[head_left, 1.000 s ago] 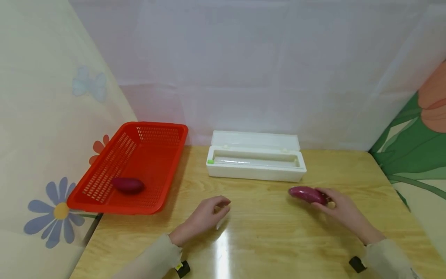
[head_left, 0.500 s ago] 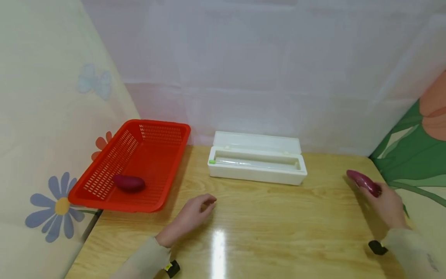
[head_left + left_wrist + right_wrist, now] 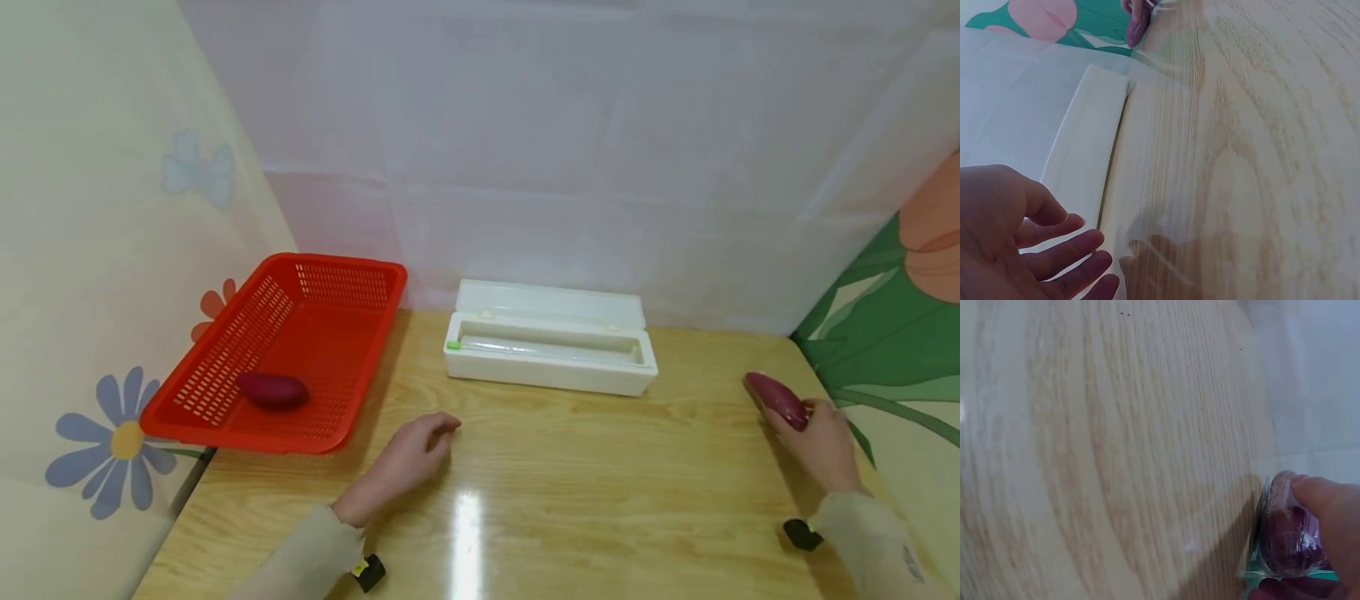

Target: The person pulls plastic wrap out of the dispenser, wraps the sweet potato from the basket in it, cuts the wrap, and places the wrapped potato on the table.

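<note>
At the table's right side, my right hand [image 3: 825, 446] grips a purple sweet potato [image 3: 776, 398] between thumb and fingers. Clear film wraps this sweet potato, and its wrinkles show in the right wrist view, where the thumb lies along it. It is at or just over the tabletop; I cannot tell whether it touches. My left hand [image 3: 408, 454] hovers over the table left of the middle, holding nothing, its fingers loosely bent. Beyond it stands a white cling film dispenser [image 3: 551, 375], lid raised, with a roll inside and a green slider at its left end.
A red plastic basket [image 3: 360, 392] stands at the left, with another purple sweet potato [image 3: 273, 392] lying in it. The wooden table [image 3: 585, 500] ends at a pale cloth behind and patterned cloths on both sides.
My right hand has carried the wrapped sweet potato rightward to the table's right side, then lowered slightly. The left hand has drifted a little left, still holding nothing.
</note>
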Available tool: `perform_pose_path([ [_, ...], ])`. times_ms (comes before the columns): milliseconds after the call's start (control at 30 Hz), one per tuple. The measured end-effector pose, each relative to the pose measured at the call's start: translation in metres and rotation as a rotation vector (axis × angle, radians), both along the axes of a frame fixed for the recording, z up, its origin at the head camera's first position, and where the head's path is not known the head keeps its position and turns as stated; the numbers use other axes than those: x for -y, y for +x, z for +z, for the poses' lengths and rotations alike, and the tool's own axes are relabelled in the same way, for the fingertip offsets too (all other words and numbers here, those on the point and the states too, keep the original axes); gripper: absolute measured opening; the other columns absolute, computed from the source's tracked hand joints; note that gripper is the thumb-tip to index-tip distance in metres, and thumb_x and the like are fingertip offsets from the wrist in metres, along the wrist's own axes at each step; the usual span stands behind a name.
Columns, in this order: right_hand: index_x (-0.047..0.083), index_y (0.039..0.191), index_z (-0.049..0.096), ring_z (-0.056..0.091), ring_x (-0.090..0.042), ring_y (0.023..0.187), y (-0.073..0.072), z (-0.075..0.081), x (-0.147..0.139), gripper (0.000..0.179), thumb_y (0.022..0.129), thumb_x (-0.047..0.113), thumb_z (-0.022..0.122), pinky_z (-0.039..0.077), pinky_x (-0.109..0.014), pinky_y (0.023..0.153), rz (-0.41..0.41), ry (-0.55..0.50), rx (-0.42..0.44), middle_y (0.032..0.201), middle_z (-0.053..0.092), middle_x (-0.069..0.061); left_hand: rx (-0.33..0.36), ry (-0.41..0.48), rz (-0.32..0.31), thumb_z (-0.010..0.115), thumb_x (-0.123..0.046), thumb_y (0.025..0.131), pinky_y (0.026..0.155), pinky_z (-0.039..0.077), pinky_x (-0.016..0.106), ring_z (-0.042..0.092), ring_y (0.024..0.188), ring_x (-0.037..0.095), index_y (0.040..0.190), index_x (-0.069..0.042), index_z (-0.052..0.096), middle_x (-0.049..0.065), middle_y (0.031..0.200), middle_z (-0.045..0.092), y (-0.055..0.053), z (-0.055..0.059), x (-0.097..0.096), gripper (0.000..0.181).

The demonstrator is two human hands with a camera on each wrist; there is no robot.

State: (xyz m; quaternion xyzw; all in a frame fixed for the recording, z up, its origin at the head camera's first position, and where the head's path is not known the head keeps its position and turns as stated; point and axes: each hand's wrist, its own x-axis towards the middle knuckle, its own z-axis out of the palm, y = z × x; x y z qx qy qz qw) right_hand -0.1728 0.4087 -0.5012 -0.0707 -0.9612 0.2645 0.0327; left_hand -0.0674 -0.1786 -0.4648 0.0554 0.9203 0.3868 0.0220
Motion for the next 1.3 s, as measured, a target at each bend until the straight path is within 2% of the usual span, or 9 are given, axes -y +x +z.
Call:
perform_pose_path([
  [200,-0.026,0.140,0.030,0.041,-0.060,0.109,0.006,0.004,0.009,0.081,0.105,0.041,0.057,0.040,-0.070,0.088,-0.033,-0.028,-0.025,0.122,0.037,-0.048,0.018,0.000,0.026,0.066,-0.004,0.100,0.100,0.054,0.050,0.068,0.114,0.029,0.119,-0.003,0.073,0.010,0.118,0.074,-0.002,-0.004,0.003,0.021],
  [333,-0.022,0.141,0.034,0.035,-0.062,0.118,0.010,0.015,0.023,0.070,0.106,0.036,0.054,0.033,-0.071,0.095,-0.057,-0.027,-0.161,0.125,0.037,-0.047,0.009,0.030,0.046,0.068,-0.008,0.100,0.092,0.058,0.045,0.069,0.104,0.025,0.118,-0.004,0.074,0.007,0.113,0.075,-0.006,-0.005,0.006,0.020],
  [400,-0.022,0.139,0.037,0.034,-0.062,0.121,0.010,0.022,0.033,0.064,0.106,0.031,0.053,0.033,-0.070,0.096,-0.036,-0.024,-0.225,0.126,0.039,-0.047,-0.011,0.057,0.063,0.070,-0.011,0.100,0.086,0.059,0.040,0.069,0.099,0.020,0.117,-0.005,0.075,0.004,0.110,0.075,-0.009,-0.005,0.008,0.019],
  [567,-0.022,0.138,0.042,0.044,-0.057,0.115,0.004,0.041,0.063,0.058,0.107,0.025,0.054,0.040,-0.063,0.088,0.102,-0.066,-0.258,0.126,0.046,-0.045,-0.186,0.132,0.082,0.075,-0.015,0.098,0.076,0.057,0.029,0.068,0.092,0.016,0.112,-0.006,0.079,0.001,0.103,0.077,-0.026,-0.002,0.013,0.017],
  [700,-0.016,0.139,0.048,0.056,-0.044,0.101,-0.002,0.053,0.091,0.051,0.108,0.024,0.057,0.046,-0.037,0.076,0.238,-0.092,-0.264,0.123,0.056,-0.035,-0.329,0.201,0.058,0.076,-0.012,0.096,0.081,0.053,0.040,0.067,0.097,0.024,0.110,-0.006,0.080,0.005,0.104,0.078,-0.046,0.004,0.014,0.016],
  [833,-0.007,0.137,0.057,0.059,-0.034,0.096,-0.011,0.059,0.123,0.042,0.107,0.023,0.060,0.042,-0.023,0.071,0.344,-0.099,-0.301,0.123,0.063,-0.027,-0.372,0.240,0.075,0.078,-0.011,0.095,0.086,0.049,0.049,0.063,0.105,0.030,0.112,-0.007,0.080,0.009,0.109,0.076,-0.067,0.012,0.014,0.018],
  [967,-0.003,0.129,0.066,0.061,-0.036,0.098,-0.020,0.059,0.151,0.033,0.104,0.018,0.066,0.049,-0.039,0.077,0.461,-0.082,-0.324,0.120,0.068,-0.024,-0.378,0.238,0.103,0.081,-0.012,0.092,0.095,0.046,0.049,0.058,0.111,0.035,0.114,-0.005,0.079,0.015,0.114,0.073,-0.087,0.014,0.012,0.023],
  [1100,0.000,0.130,0.068,0.058,-0.041,0.109,-0.027,0.056,0.169,0.033,0.103,0.018,0.068,0.048,-0.058,0.088,0.558,-0.097,-0.274,0.127,0.068,-0.024,-0.376,0.234,0.105,0.082,-0.009,0.090,0.100,0.042,0.050,0.053,0.117,0.038,0.115,-0.002,0.078,0.019,0.120,0.071,-0.102,0.009,0.010,0.027],
  [1300,0.000,0.132,0.068,0.053,-0.039,0.110,-0.038,0.051,0.179,0.035,0.103,0.019,0.067,0.045,-0.057,0.093,0.613,-0.043,-0.204,0.129,0.067,-0.024,-0.386,0.126,0.060,0.081,-0.008,0.091,0.098,0.037,0.050,0.049,0.117,0.040,0.112,0.001,0.078,0.020,0.123,0.070,-0.117,0.001,0.007,0.023],
])
